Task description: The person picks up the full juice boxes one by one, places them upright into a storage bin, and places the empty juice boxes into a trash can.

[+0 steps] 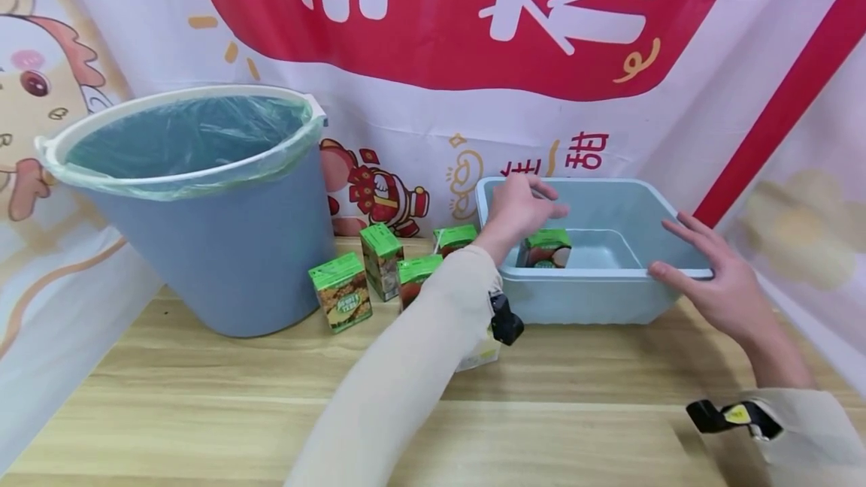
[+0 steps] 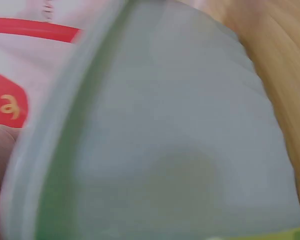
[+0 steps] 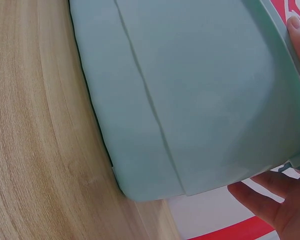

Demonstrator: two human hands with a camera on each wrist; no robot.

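Plainly smooth, pale blue tub (image 1: 583, 300) — left grip (image 1: 519, 205) spread above, right grip (image 1: 722, 285) spread against it.

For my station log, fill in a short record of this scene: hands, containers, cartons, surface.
Basin: pale blue, standing on the wooden table
Left hand: over the basin's left side, holding nothing visible
Right hand: at the basin's right end, fingers spread
Carton inside: one visible, green-topped
Cartons outside: four green-topped visible, between bin and basin
Partly hidden: a pale item behind the left sleeve
Bin: blue, white-rimmed, with a translucent liner
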